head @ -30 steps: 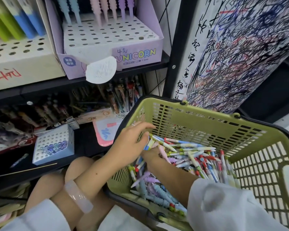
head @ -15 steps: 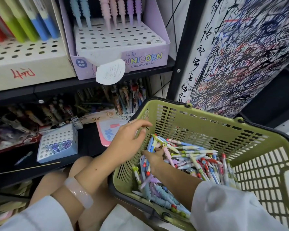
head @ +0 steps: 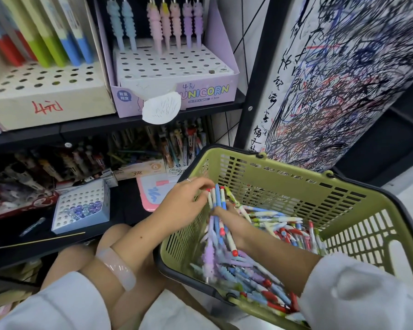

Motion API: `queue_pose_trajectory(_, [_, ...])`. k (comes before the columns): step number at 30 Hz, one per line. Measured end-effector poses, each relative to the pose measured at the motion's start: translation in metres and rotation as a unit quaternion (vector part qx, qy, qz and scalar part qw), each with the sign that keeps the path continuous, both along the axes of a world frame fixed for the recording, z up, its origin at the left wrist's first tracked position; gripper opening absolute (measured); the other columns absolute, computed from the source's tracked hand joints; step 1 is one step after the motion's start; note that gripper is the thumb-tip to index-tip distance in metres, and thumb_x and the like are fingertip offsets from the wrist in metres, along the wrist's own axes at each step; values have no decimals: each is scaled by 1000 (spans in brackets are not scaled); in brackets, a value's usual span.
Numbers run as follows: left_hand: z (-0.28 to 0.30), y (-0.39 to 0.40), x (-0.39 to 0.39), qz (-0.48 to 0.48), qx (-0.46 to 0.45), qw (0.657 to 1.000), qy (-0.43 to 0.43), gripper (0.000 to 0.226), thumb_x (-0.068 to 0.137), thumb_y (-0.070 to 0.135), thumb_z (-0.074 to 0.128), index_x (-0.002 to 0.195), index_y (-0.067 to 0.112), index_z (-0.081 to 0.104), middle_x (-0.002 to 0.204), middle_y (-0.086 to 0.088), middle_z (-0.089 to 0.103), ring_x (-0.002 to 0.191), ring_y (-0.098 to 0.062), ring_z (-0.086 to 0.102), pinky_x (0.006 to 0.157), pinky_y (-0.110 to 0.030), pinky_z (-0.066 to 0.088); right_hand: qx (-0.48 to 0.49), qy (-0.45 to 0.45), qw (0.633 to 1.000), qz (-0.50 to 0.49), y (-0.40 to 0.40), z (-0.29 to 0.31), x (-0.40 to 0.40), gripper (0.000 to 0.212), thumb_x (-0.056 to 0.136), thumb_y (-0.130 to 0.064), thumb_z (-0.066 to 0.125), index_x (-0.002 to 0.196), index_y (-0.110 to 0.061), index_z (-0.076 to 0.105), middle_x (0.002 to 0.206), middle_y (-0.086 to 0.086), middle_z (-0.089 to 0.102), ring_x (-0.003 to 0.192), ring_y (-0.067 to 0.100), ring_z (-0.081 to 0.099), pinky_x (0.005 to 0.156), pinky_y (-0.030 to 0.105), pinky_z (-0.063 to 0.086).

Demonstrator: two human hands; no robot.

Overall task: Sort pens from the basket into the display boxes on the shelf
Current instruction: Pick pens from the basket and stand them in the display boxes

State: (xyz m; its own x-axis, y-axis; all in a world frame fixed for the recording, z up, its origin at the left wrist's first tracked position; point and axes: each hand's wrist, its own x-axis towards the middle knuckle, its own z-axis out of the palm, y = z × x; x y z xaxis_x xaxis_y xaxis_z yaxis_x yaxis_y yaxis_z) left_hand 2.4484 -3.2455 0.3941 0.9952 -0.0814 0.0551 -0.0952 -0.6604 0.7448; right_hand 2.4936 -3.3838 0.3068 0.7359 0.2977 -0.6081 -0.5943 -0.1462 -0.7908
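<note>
My right hand (head: 227,216) reaches into the green basket (head: 284,184), its fingers curled round a small bunch of pens (head: 218,217); my left hand (head: 185,201) pinches their tops to square them; the loose pens (head: 279,225) fill the basket floor. I should gather only matching pens, tips aligned, before lifting toward the purple unicorn box (head: 177,75) on the shelf (head: 193,113). A second ago both hands were lower, rummaging; now the bunch stands raised.

"UNICORN" in pastel letters on the front of the lilac display box (head: 208,91), a handwritten "4" just above it, a red handwritten "4" mark on the cream box (head: 47,107), a circled "6" on the lower-shelf carton (head: 156,166), illegible pen scribbles covering the white test panel (head: 343,79)
</note>
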Motion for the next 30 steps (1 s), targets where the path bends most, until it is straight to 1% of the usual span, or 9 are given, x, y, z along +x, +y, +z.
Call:
queue_pose_trajectory(4, [3,-16,-4,-8,-55,995,87,39,97,21,45,135,23,39,133,1,49,110,-6,48,89,-18,34,-5,-123,991,50,-19,45,-5,53,92,-4,45,138,-27,31,110,7,55,86,17,57,74,32,55])
queue_pose_trajectory(8, [9,-36,-8,37,-228,946,229,52,98,34,41,145,24,22,145,-3,39,123,-17,45,105,-33,34,11,-250,967,39,-27,79,-8,59,93,-2,45,126,-48,26,111,-11,52,83,-9,59,61,7,48])
queue_pose_trajectory(12, [24,-48,-5,32,-492,830,263,32,99,30,36,122,15,53,98,-8,58,84,-24,59,80,-41,52,10,-312,949,44,-25,96,-7,70,93,-4,46,129,-57,21,121,-15,49,96,-9,55,73,12,49])
queue_pose_trajectory(15, [36,-55,-4,76,-521,815,241,36,97,43,38,119,24,58,94,0,65,85,-16,62,71,-38,53,13,-361,930,67,-19,105,-12,89,92,-6,47,140,-54,-10,142,-28,27,113,-8,51,83,14,49])
queue_pose_trajectory(18, [40,-60,-5,104,-507,826,224,33,93,40,47,124,30,52,114,2,64,106,-15,58,81,-38,49,-13,-436,895,95,-7,112,-21,90,93,-3,44,138,-43,-23,132,-53,-6,130,-20,20,103,5,28])
queue_pose_trajectory(22, [45,-61,-8,138,-537,809,194,32,91,29,57,123,25,55,115,-2,66,108,-18,60,90,-39,47,-29,-441,894,72,2,116,-26,88,93,0,44,144,-33,-20,148,-19,18,125,-10,37,101,8,33])
queue_pose_trajectory(24, [49,-62,-8,151,-577,785,171,29,91,25,57,120,23,57,111,-4,68,100,-18,64,81,-34,51,-83,-441,890,81,4,119,-30,82,94,-11,46,147,-32,-13,143,-4,43,123,8,48,105,29,38])
queue_pose_trajectory(28, [60,-58,-6,131,-624,759,130,15,94,20,52,105,20,62,86,2,70,70,-4,69,58,-17,53,-277,-571,768,84,5,122,-35,60,96,-32,29,150,-13,13,151,3,29,140,17,22,113,39,19])
queue_pose_trajectory(30, [64,-58,-6,133,-630,757,111,15,95,19,50,103,20,62,90,3,69,73,-2,68,62,-15,52,-288,-588,751,86,8,125,-36,53,99,-27,26,148,-12,15,156,1,16,144,15,10,116,35,9])
